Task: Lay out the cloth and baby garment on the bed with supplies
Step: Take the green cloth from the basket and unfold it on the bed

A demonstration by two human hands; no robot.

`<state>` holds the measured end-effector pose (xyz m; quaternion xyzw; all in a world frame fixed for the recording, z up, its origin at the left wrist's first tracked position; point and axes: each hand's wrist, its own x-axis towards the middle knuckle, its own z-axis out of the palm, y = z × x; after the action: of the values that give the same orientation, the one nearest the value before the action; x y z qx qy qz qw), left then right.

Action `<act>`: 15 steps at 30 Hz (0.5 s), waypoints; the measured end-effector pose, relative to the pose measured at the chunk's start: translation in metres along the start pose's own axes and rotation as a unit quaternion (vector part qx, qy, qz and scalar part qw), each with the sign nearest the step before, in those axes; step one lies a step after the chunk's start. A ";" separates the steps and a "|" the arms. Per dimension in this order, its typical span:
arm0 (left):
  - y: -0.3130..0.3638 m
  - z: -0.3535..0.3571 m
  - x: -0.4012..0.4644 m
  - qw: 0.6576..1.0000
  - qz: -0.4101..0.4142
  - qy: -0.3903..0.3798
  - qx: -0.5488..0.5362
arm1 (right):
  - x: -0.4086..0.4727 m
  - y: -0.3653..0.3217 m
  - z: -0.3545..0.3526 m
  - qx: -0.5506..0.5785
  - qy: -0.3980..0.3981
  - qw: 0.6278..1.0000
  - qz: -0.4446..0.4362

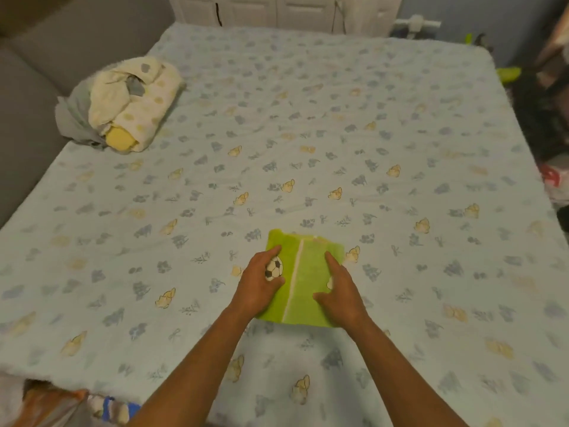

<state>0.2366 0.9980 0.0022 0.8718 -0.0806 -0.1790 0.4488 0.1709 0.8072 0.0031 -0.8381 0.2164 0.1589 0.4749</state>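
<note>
A folded green cloth (308,272) with a white stripe and a football print lies near the front middle of the bed (308,134). My left hand (257,286) rests on its left edge, thumb and fingers apart around the football print. My right hand (341,289) lies flat on its right side, fingers spread. A bundle of pale yellow and grey baby garments (123,103) sits at the bed's far left corner, well away from both hands.
The bed carries a light blue sheet with a flower print. A grey sofa (27,97) borders it on the left. White cabinets (277,9) stand behind. Bags and clutter (554,180) lie off the right edge; striped fabric (107,408) shows at the lower left.
</note>
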 end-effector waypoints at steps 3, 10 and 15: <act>-0.041 0.010 0.015 1.000 -0.008 0.002 -0.017 | 0.040 0.012 0.023 -0.037 0.001 0.999 0.013; -0.112 0.061 0.034 0.989 -0.118 0.030 -0.080 | 0.134 0.050 0.061 -0.196 -0.019 0.979 -0.048; -0.146 0.098 0.014 0.974 -0.189 -0.073 -0.098 | 0.178 0.075 0.084 -0.353 0.003 0.916 -0.194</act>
<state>0.2088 1.0056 -0.1718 0.8078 0.0707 -0.3309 0.4827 0.2797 0.8075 -0.1772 -0.9771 -0.0188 0.1276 0.1693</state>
